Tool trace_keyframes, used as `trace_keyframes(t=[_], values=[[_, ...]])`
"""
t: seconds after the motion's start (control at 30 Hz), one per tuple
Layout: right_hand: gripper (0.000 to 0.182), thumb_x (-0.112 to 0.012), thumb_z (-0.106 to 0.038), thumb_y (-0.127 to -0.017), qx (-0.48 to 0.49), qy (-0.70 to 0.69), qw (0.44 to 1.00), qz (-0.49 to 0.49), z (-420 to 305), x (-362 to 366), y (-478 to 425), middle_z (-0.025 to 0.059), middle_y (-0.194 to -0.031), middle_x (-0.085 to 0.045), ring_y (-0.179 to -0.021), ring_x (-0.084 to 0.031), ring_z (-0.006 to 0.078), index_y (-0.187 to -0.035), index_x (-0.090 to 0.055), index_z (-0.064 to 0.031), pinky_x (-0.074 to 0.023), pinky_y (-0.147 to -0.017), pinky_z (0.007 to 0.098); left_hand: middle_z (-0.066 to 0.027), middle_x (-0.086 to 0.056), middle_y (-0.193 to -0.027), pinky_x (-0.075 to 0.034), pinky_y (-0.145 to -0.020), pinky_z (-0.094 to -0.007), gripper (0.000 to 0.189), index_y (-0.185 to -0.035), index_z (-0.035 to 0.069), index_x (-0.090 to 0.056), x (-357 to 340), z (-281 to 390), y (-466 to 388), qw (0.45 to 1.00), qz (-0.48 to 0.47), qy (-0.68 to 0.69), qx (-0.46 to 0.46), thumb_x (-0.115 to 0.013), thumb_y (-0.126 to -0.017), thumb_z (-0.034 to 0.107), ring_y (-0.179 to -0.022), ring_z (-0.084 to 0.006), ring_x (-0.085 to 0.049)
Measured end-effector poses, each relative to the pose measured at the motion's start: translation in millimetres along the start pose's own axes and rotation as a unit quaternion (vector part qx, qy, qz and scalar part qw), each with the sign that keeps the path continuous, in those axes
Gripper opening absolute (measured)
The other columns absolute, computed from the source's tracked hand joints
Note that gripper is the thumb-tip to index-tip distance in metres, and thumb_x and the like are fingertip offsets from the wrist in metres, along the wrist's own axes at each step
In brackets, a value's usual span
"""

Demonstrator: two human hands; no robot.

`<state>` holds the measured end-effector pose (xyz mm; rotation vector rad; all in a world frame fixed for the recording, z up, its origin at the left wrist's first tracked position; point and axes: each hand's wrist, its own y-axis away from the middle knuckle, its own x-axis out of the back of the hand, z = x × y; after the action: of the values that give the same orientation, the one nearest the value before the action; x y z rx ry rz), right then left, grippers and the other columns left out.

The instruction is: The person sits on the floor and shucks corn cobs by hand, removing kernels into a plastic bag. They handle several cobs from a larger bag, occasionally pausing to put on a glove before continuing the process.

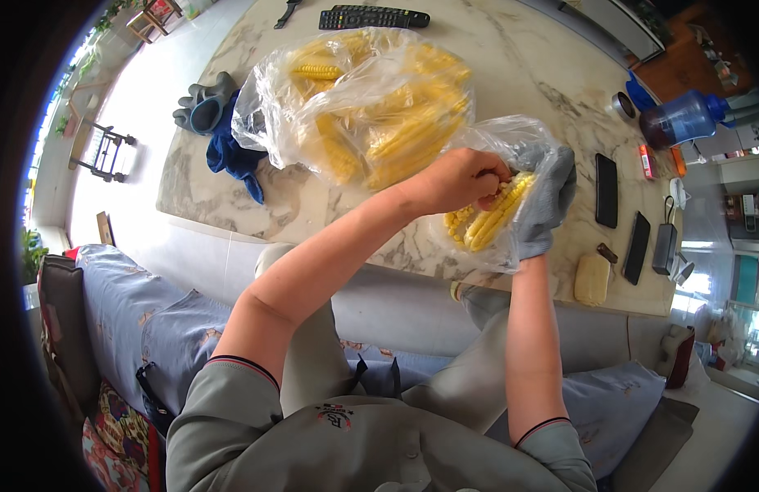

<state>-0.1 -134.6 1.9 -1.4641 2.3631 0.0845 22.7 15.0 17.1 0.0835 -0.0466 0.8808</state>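
Note:
A small clear plastic bag [478, 255] lies near the table's front edge. Inside are a yellow corn cob [497, 215] and a pile of loose kernels [456, 224]. My bare left hand [462, 181] reaches in from the left, its curled fingers against the cob's side; what lies between the fingertips is hidden. My right hand [548, 197] wears a grey work glove and holds the cob from the right, with bag film across part of the glove. Beyond my left forearm sits a larger clear bag [263, 104] full of corn cobs [416, 129].
On the marble table [293, 215], a coated glove [207, 107] and dark blue cloth [232, 160] lie left. Remote controls [373, 18] are at the back. To the right are two phones [607, 190] [636, 248], a wooden-looking block [591, 280] and a blue plastic jug [681, 120].

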Motion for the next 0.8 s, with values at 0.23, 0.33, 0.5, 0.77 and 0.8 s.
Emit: trace_keyframes(t=[0.23, 0.33, 0.5, 0.77, 0.8], values=[[0.034, -0.051, -0.041, -0.095, -0.127, -0.074, 0.989, 0.009, 2, 0, -7, 0.0031, -0.086, -0.061, -0.074, -0.057, 0.0117, -0.097, -0.056, -0.0076, -0.0507, -0.065, 0.0276, -0.0116, -0.065, -0.084, -0.051, -0.071, -0.0311, 0.026, -0.099, 0.001, -0.062, -3, 9, 7, 0.981, 0.049, -0.182, -0.049, -0.063, -0.079, 0.016, -0.078, -0.0191, -0.065], [0.034, -0.053, -0.041, -0.094, -0.15, -0.087, 0.985, 0.012, 11, 6, -12, 0.003, -0.085, -0.061, -0.074, -0.058, 0.0121, -0.096, -0.055, -0.0074, -0.0505, -0.065, 0.0278, -0.0139, -0.065, -0.083, -0.051, -0.07, -0.0319, 0.027, -0.099, 0.001, -0.062, -5, 9, 8, 0.974, 0.065, -0.21, -0.056, -0.064, -0.077, 0.017, -0.077, -0.0214, -0.065], [0.033, -0.052, -0.04, -0.095, -0.115, -0.082, 0.99, -0.021, 22, 11, -15, 0.0031, -0.085, -0.061, -0.073, -0.057, 0.0121, -0.095, -0.055, -0.0071, -0.0501, -0.064, 0.0276, -0.0148, -0.065, -0.079, -0.052, -0.068, -0.0322, 0.025, -0.097, 0.0, -0.062, -6, 4, 7, 0.969, 0.086, -0.217, -0.078, -0.062, -0.076, 0.013, -0.071, -0.0223, -0.065], [0.033, -0.051, -0.04, -0.095, -0.152, -0.11, 0.982, 0.002, 19, 9, -11, 0.0015, -0.084, -0.06, -0.072, -0.056, 0.0103, -0.093, -0.055, -0.0074, -0.049, -0.063, 0.0267, -0.0107, -0.064, -0.078, -0.052, -0.066, -0.0304, 0.021, -0.096, -0.004, -0.06, 0, 4, 1, 0.999, 0.006, -0.049, 0.02, -0.057, -0.08, 0.009, -0.068, -0.0163, -0.064], [0.033, -0.051, -0.04, -0.095, -0.151, -0.107, 0.983, 0.002, 18, 9, -11, 0.0013, -0.084, -0.06, -0.072, -0.056, 0.0101, -0.093, -0.055, -0.0074, -0.0488, -0.063, 0.0266, -0.0112, -0.064, -0.079, -0.052, -0.065, -0.0298, 0.02, -0.096, -0.004, -0.06, 3, 5, 1, 0.998, -0.004, -0.068, 0.008, -0.057, -0.08, 0.009, -0.068, -0.0159, -0.064]])
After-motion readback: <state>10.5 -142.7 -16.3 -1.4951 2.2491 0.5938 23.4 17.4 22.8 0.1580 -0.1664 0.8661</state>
